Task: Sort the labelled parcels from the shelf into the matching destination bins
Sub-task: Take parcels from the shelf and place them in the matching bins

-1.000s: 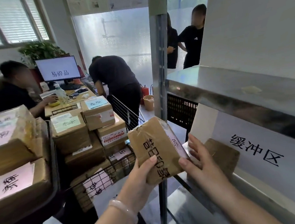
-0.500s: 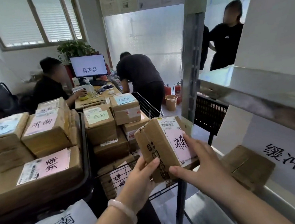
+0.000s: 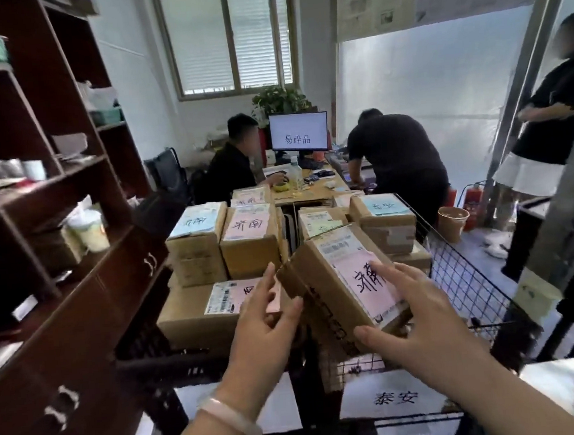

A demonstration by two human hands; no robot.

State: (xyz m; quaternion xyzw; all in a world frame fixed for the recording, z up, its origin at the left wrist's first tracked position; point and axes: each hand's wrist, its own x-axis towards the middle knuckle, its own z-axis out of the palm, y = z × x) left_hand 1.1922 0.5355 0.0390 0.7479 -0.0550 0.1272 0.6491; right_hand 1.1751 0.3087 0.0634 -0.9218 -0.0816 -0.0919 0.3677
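A brown cardboard parcel (image 3: pixel 322 293) with a pink handwritten label hangs tilted over the gap between two bins. My right hand (image 3: pixel 420 320) grips its near right end, fingers spread on the label and thumb underneath. My left hand (image 3: pixel 264 322) touches the parcel's left end with straight fingers and thumb. On the left a black crate (image 3: pixel 141 352) holds several labelled parcels (image 3: pixel 249 241). On the right a wire basket (image 3: pixel 462 286) with a white sign (image 3: pixel 392 397) holds more parcels (image 3: pixel 385 220).
A dark brown shelf cabinet (image 3: pixel 57 235) stands close on the left. Two people work at a desk (image 3: pixel 314 187) with a monitor (image 3: pixel 299 132) behind the bins. A metal shelf post (image 3: pixel 554 227), a standing person (image 3: pixel 552 121) and an orange bucket (image 3: pixel 452 221) are on the right.
The view has swung left, away from the metal shelf and toward the bins. The parcel came along in both hands and its pink label now faces up.
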